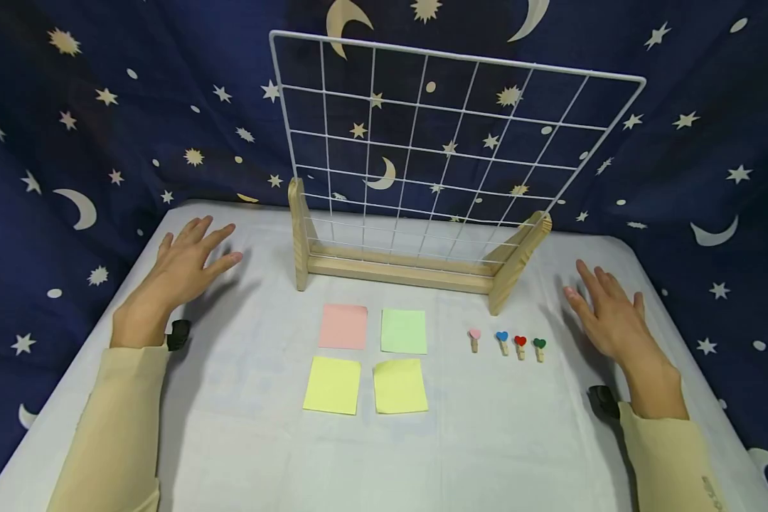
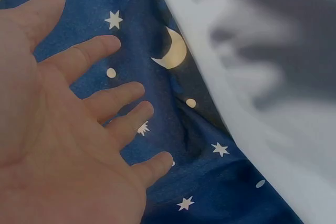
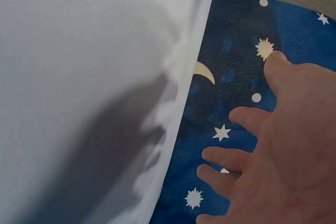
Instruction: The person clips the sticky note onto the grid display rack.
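Your left hand [image 1: 188, 263] hovers over the white table [image 1: 243, 441] near its far left corner, fingers spread and nearly straight, holding nothing; your right hand [image 1: 608, 316] does the same near the right edge, palm down, just as empty. Between them stands the white wire grid [image 1: 451, 146] in its wooden stand [image 1: 400, 270], upright and bare, with nothing clipped to any of its wires. In front of it lie 4 sticky notes in a square: the pink note [image 1: 343, 326] and green note [image 1: 403, 331] behind, 2 yellow notes [image 1: 333, 385] in front, the right one curling slightly at an edge. To the right of them, a row of 4 small wooden clips [image 1: 508, 343] with heart tops, pink, blue, red and green, sits just left of your right hand. Judging by how things lie, nothing has been started: every note and every clip is untouched on the table, so all of the work is left. The wrist views show little beyond your open palms, the starry blue cloth [image 2: 210, 182] and blurred shadow on the table; the clips' jaws are too small to make out, and the near table edge is cut off.
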Motion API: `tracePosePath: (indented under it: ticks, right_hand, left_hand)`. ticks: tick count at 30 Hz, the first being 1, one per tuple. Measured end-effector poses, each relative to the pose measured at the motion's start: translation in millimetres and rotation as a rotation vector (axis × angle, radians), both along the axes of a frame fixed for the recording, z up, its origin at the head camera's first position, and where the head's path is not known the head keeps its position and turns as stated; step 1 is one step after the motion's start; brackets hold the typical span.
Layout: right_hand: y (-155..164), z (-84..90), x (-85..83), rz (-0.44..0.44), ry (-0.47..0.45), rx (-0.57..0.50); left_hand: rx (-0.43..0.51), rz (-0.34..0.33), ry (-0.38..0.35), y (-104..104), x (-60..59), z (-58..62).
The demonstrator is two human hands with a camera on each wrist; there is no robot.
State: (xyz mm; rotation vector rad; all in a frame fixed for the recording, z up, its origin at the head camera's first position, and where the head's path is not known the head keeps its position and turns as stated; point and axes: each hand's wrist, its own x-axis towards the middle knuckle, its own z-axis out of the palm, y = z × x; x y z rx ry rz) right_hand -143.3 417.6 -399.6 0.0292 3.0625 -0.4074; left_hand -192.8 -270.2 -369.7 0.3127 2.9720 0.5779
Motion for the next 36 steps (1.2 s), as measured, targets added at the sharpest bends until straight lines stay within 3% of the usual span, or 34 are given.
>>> tracePosePath:
  ticks: [16,27,36]
  right_hand:
    - [-23.9,4.9,5.1,0.062,-0.012,-0.016]
    - [-31.9,-3.3,20.7,0.096,0.078,-0.121]
    - [-45.1,1.4,18.8,0.118,0.14,-0.103]
  left_hand:
    - [0.004,-0.045,0.02,20.6,7.7,7.5]
    - [0.116,-0.145,0.069,37.3,21.2,1.6]
    - [0.14,-0.183,-0.019,54.4,19.5,7.4]
